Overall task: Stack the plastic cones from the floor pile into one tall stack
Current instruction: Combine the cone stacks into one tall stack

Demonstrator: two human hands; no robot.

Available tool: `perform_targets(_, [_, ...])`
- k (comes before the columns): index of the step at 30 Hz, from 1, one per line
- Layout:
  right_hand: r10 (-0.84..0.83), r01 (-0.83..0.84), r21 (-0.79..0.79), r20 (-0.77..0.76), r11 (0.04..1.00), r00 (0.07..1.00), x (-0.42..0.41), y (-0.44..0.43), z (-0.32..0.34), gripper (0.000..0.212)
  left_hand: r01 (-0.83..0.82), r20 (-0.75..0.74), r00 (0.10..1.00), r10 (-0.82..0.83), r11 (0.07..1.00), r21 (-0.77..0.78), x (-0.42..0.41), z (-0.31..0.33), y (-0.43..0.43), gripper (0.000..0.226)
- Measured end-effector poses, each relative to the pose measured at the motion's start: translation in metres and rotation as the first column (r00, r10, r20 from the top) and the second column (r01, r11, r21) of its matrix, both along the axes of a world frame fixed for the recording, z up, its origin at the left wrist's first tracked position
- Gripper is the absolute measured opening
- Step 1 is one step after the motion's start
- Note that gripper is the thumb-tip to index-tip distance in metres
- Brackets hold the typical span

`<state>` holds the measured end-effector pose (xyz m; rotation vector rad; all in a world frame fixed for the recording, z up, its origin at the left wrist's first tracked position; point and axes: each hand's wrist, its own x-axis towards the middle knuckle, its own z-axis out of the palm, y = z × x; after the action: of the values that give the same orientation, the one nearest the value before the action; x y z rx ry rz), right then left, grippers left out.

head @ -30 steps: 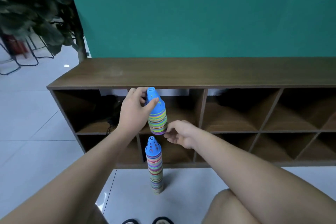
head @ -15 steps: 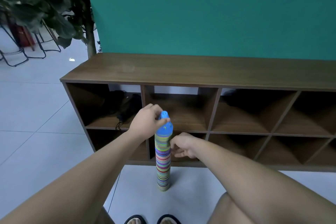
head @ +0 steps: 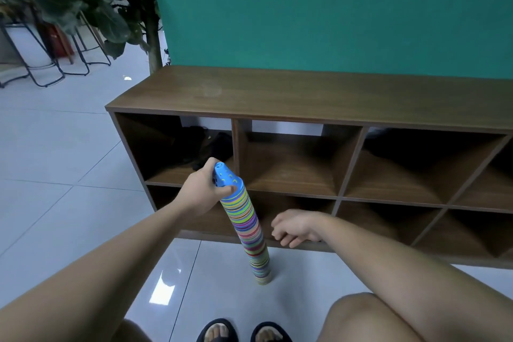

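One tall stack of many-coloured plastic cones stands on the white tile floor, leaning slightly with its top to the left. A blue cone with holes caps it. My left hand grips that blue top, thumb across the front and fingers behind. My right hand hovers just right of the stack's middle, fingers loosely curled and holding nothing, a small gap away from the cones.
A low dark-wood cubby shelf stands right behind the stack against a teal wall. Dark items lie in its upper left cubby. A potted plant and metal stool legs stand at the far left. My knees and sandalled feet are below.
The upper batch of cones in my left hand came down onto the floor stack, making one tall stack. My right hand let go and drew away to the right. The stack's top tilted left.
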<state>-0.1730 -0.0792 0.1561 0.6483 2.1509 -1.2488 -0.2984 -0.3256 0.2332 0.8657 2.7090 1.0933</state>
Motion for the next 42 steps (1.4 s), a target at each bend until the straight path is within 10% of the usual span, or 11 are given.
perform_targets(11, [-0.257,0.257,0.039,-0.003,0.966,0.966,0.030,-0.014,-0.201,0.008,-0.208,0.325,0.936,0.133,0.956,0.208,-0.018,-0.035,-0.087,0.042])
perform_targets(21, [-0.222,0.219,0.101,0.016,0.970,0.975,-0.007,-0.038,-0.302,0.067,-0.333,0.481,0.862,0.164,0.897,0.291,-0.050,-0.065,-0.117,0.044])
perform_targets(32, [-0.319,0.319,-0.008,-0.040,0.948,0.947,-0.036,-0.038,-0.330,0.094,-0.387,0.531,0.828,0.179,0.869,0.310,-0.073,-0.082,-0.120,0.043])
perform_targets(42, [-0.336,0.320,-0.134,-0.123,0.938,0.934,-0.022,-0.050,-0.310,0.060,-0.415,0.544,0.819,0.182,0.843,0.343,-0.078,-0.072,-0.116,0.039])
